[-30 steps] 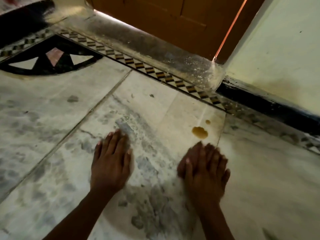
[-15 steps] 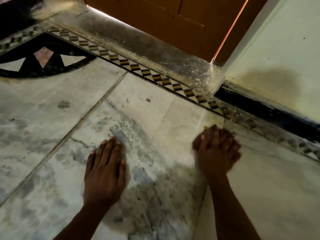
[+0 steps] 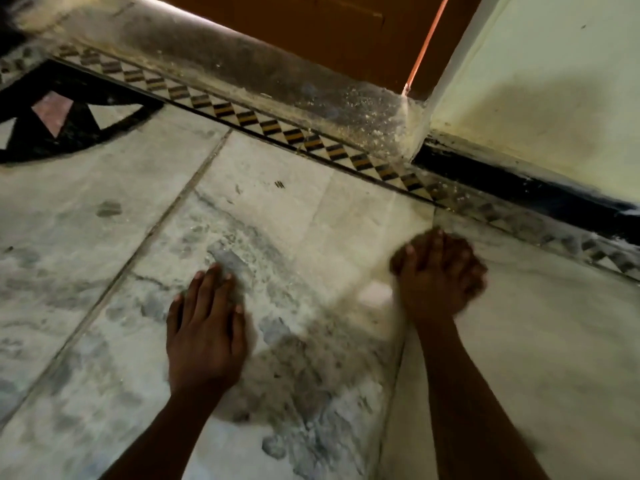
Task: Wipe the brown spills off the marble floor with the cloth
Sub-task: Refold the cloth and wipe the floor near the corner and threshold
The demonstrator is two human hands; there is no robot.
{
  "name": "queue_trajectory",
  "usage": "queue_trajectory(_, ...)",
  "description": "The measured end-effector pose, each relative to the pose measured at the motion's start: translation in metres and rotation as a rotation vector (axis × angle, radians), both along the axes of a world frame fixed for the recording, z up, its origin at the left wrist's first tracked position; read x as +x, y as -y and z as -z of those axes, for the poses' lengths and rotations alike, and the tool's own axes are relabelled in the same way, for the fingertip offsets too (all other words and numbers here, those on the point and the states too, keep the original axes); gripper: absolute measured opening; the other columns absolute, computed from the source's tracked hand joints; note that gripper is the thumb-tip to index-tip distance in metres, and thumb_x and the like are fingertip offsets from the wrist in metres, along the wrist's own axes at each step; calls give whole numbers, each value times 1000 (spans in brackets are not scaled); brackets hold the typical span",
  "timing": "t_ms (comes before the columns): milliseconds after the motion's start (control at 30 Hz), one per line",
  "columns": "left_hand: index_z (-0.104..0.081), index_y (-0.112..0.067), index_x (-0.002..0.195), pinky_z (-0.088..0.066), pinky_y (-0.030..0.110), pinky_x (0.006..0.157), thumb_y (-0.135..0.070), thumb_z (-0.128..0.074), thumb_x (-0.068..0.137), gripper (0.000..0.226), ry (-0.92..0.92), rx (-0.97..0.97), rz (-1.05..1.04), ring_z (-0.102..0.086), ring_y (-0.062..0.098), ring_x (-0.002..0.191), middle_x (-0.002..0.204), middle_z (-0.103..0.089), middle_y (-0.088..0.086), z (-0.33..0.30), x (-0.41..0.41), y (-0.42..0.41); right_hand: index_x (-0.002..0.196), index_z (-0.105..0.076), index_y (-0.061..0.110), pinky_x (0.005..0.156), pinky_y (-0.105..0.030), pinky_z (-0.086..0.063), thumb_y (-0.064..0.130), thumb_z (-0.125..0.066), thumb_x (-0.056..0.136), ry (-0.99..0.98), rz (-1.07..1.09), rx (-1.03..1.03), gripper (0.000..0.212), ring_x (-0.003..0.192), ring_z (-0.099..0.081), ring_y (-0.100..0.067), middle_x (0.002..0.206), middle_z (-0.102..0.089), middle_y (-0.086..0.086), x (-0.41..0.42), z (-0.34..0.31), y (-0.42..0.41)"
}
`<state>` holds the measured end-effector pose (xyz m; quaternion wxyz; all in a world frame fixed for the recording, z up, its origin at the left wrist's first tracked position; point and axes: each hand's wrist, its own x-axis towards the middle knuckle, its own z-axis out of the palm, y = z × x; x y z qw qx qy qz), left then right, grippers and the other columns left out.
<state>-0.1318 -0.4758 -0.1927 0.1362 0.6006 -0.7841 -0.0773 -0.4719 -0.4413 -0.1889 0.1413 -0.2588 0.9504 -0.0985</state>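
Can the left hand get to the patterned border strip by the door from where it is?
Probably yes: the left hand lies flat on bare marble floor, with nothing between it and the border strip.

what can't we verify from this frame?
- Cloth: head view, hidden under the blurred right hand; no fabric is clearly visible.
- Brown spills: none visible; any would lie beneath that hand.
- Right-hand grip: motion blur.
- Left hand: flat on marble floor, palm contact hidden.
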Motion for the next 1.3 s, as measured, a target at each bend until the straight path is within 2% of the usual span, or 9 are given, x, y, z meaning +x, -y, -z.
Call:
queue_trajectory(100,-49,-17,160,-27,53,127,-39,-42,103,62,6,3,-5,-35,27,160,172,-39,7,-1,0,0,166,-28,38,129,-66,-7,68,-23,97,-99,-322,-54,75,160,-9,-53,175,-18,-21,27,5,14)
queue_trajectory(200,-48,-17,161,-28,54,126,-39,-42,102,63,-6,0,-13,-35,28,160,173,-38,7,-1,1,-2,166,-12,50,131,-56,-10,71,-23,103,-150,-709,-29,67,165,0,-37,179,-6,-4,72,-3,-76)
queue_trajectory(333,-49,-17,160,-29,54,125,-39,-42,101,64,-6,-10,-10,-37,30,159,173,-39,7,-1,-1,-1,164,2,56,128,-61,-15,79,-16,97,-118,-353,48,73,166,-4,-31,179,-6,1,51,-5,-153)
queue_trajectory(467,-51,-16,158,-30,54,124,-38,-44,100,62,-12,-30,-11,-39,30,158,170,-43,8,0,-1,-1,166,3,48,129,-63,6,75,-10,98,-16,-28,17,75,163,11,-43,179,6,-10,-1,0,-59)
queue_trajectory(700,-53,-15,157,-31,55,123,-39,-42,100,62,-9,-45,-13,-41,31,157,170,-43,8,3,-1,-2,167,-6,49,131,-56,1,74,-20,101,-118,-624,-43,71,165,8,-33,180,-3,0,63,-4,-40)
queue_trajectory(800,-53,-15,157,-31,54,123,-40,-40,100,63,-15,-42,-15,-42,30,157,170,-43,9,7,1,-3,166,-6,52,129,-59,2,75,-20,100,-140,-453,11,71,166,1,-29,179,-8,3,62,-4,-86)
queue_trajectory(933,-55,-18,156,-33,53,122,-42,-39,101,63,-19,-90,-15,-43,27,156,169,-46,8,14,2,3,168,-10,41,129,-64,6,73,-10,94,-59,0,-35,81,163,3,-46,178,-6,-14,33,2,13)
queue_trajectory(1167,-53,-18,158,-34,53,122,-41,-39,101,63,-9,-122,-23,-43,26,156,170,-44,6,15,3,1,168,-8,45,131,-58,1,66,-20,105,-182,-841,-76,68,165,8,-29,180,-3,6,99,0,36)
queue_trajectory(1300,-51,-19,159,-36,53,121,-40,-41,100,64,-4,-98,-17,-43,27,157,172,-41,4,14,1,2,167,-24,36,128,-63,-9,64,-22,102,-196,-510,-31,71,163,-14,-33,177,-20,-3,39,6,-5)
